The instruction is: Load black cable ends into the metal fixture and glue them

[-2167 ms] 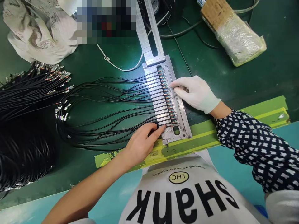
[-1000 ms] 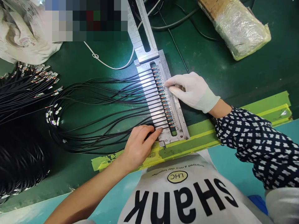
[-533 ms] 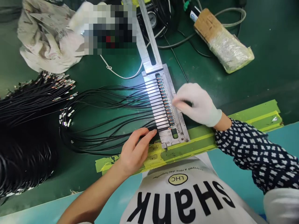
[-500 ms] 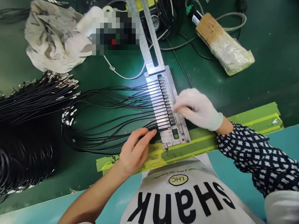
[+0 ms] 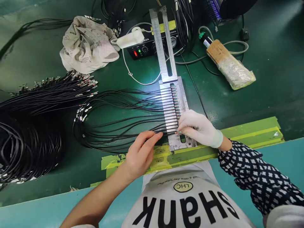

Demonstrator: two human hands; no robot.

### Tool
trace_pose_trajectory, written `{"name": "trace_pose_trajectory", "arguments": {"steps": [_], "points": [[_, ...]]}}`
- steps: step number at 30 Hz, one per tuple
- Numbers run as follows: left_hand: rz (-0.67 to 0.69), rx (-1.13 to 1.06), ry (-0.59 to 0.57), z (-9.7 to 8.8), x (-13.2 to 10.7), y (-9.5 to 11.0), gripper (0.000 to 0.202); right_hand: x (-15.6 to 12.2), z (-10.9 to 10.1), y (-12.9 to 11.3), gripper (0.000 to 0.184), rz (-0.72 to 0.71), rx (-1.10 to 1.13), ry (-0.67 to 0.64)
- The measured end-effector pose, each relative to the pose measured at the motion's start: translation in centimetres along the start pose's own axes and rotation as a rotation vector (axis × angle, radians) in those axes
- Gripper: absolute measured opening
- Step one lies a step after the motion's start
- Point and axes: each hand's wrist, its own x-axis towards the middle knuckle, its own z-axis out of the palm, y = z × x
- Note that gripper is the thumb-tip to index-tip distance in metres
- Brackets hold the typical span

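Note:
A metal fixture (image 5: 175,143) lies near the table's front edge, its slots holding a row of black cables (image 5: 123,117) whose small connector ends line up along the right side. My bare left hand (image 5: 143,152) pinches one black cable just left of the fixture's lower part. On the connector end (image 5: 178,132) of that lowest cable, the fingertips of my white-gloved right hand (image 5: 199,128) are closed. The fixture's slotted metal lid arm (image 5: 163,44) stands raised at the far end. Part of the connector row is hidden behind the glove.
A large bundle of black cables (image 5: 30,139) lies at left, below a crumpled cloth (image 5: 89,44). Behind the fixture sit a black control box (image 5: 144,49) and a white adapter (image 5: 130,38). A wrapped block (image 5: 230,65) lies at right. Green tape (image 5: 251,133) runs along the front edge.
My right hand has moved down along the fixture to the lowest cable's connector end. My left hand keeps its pinch on the cable. The view has shifted, so the control box now shows.

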Motion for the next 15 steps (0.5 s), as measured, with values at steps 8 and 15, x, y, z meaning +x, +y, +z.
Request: {"name": "trace_pose_trajectory", "arguments": {"steps": [8,15], "points": [[-0.003,-0.016,-0.016,0.06,-0.08,-0.04,0.051,-0.11,0.06,0.08,0.021,0.003,0.006,0.014],[0.016,0.005,0.033,0.26,0.32,-0.06,0.047,0.11,-0.05,0.11,0.017,0.003,0.043,0.03]]}}
